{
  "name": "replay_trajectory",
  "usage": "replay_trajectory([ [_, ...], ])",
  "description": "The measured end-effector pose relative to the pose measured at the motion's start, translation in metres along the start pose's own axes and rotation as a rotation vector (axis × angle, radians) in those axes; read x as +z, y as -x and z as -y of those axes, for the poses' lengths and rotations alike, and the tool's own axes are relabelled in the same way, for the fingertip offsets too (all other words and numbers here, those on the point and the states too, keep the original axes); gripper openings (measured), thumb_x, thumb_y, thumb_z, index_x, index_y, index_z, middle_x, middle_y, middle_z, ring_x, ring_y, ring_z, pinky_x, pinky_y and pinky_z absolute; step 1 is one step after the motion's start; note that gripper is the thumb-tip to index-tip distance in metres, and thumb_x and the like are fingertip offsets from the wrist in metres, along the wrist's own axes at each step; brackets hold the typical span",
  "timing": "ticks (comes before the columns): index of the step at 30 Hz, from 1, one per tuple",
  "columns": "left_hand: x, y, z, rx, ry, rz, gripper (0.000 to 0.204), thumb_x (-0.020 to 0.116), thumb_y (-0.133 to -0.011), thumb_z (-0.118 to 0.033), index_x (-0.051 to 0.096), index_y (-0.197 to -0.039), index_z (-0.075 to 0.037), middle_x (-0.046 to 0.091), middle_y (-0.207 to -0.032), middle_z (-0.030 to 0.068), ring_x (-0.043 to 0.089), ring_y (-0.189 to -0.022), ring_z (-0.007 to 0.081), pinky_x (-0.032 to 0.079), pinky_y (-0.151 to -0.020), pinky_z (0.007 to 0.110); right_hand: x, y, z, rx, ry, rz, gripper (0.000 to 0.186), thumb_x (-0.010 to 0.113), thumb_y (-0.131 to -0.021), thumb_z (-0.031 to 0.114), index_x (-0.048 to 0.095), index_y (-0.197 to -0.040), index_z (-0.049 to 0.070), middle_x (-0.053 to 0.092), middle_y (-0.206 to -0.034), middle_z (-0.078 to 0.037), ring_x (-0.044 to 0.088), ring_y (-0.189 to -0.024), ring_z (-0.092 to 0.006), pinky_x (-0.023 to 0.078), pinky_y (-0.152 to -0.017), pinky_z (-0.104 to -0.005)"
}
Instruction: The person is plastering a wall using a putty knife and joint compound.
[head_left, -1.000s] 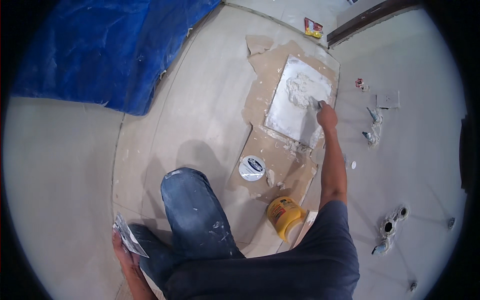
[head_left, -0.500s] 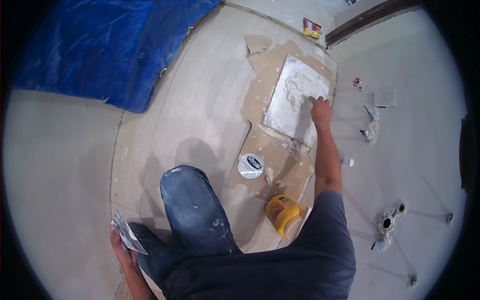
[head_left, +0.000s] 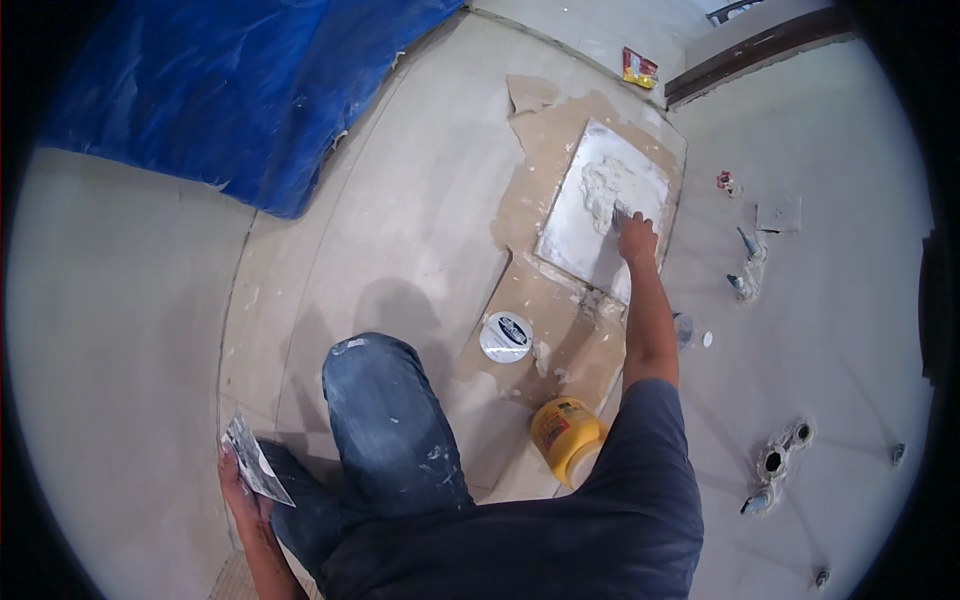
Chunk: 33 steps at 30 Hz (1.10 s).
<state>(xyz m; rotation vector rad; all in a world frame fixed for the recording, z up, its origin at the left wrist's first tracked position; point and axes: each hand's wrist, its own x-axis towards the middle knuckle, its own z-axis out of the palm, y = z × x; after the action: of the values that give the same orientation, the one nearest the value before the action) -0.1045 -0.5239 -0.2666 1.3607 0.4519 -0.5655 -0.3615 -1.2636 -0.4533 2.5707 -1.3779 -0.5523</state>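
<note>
My right hand (head_left: 638, 238) reaches far out and is closed on a putty knife (head_left: 620, 214), whose handle is hidden in the fingers. Its blade touches the edge of a spread of white paste (head_left: 604, 186). That paste lies on a flat white board (head_left: 568, 242), which rests on torn brown cardboard (head_left: 522, 190). At the lower left, beside my knee, my left hand (head_left: 243, 492) grips a flat metal plate (head_left: 257, 462) with whitish smears on its face.
A round white lid (head_left: 506, 337) lies on the cardboard. Near my right arm a yellow plastic tub (head_left: 563, 432) leans over. Blue sheeting (head_left: 200, 100) covers the upper left. Pipe stubs (head_left: 745, 265) and pipe openings (head_left: 773, 462) jut from the right wall. A small red-yellow packet (head_left: 640, 68) lies far off.
My right hand has shifted slightly down and left over the board, and the knife blade now shows more clearly at the paste. The left hand holds the plate almost unmoved. The view has shifted slightly.
</note>
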Motion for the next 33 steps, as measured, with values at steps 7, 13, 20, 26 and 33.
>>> replay_trajectory([
  [7,0.004,0.002,0.002,0.009,0.005,0.002,0.037,0.058,-0.098,-0.031,0.057,-0.123,-0.004,0.064,-0.108,0.0049,0.062,-0.095,0.0150,0.050,-0.085,0.030,0.003,0.000,-0.068,-0.057,-0.327,-0.052,0.035,0.055,-0.083,0.013,0.066,-0.117,0.009,0.066,-0.099,-0.020,0.065,-0.092,-0.0402,0.053,-0.088,-0.0451],
  [13,0.002,-0.001,0.000,0.009,0.026,0.057,0.037,0.058,-0.098,-0.030,0.056,-0.124,-0.004,0.064,-0.110,0.0052,0.062,-0.097,0.0151,0.050,-0.087,0.031,0.080,0.007,-0.073,0.837,-1.284,0.278,0.020,0.048,-0.088,0.016,0.063,-0.098,0.007,0.065,-0.086,-0.015,0.066,-0.078,-0.0313,0.054,-0.067,-0.0463],
  [20,-0.013,0.000,0.003,-0.067,0.055,0.049,0.038,0.052,-0.100,-0.030,0.056,-0.128,-0.005,0.064,-0.121,0.0072,0.061,-0.109,0.0199,0.048,-0.098,0.035,0.124,0.041,-0.035,0.864,-1.782,0.368,0.016,0.048,-0.093,0.017,0.062,-0.098,0.012,0.064,-0.088,-0.008,0.059,-0.071,-0.0234,0.045,-0.050,-0.0406],
  [26,-0.012,-0.003,0.003,-0.027,0.027,0.112,0.038,0.051,-0.101,-0.029,0.054,-0.130,-0.005,0.062,-0.124,0.0083,0.061,-0.110,0.0209,0.048,-0.098,0.036,0.107,0.029,-0.010,0.833,-2.016,0.388,0.015,0.050,-0.096,0.020,0.060,-0.096,0.009,0.062,-0.084,-0.009,0.056,-0.064,-0.0233,0.047,-0.047,-0.0357],
  [33,0.006,0.003,-0.005,0.007,0.030,0.042,0.037,0.051,-0.101,-0.030,0.055,-0.127,-0.004,0.063,-0.118,0.0082,0.062,-0.105,0.0201,0.049,-0.095,0.035,0.096,-0.007,-0.009,0.708,-2.221,0.414,0.018,0.046,-0.101,0.019,0.058,-0.108,0.008,0.063,-0.089,-0.007,0.059,-0.073,-0.0214,0.043,-0.049,-0.0319],
])
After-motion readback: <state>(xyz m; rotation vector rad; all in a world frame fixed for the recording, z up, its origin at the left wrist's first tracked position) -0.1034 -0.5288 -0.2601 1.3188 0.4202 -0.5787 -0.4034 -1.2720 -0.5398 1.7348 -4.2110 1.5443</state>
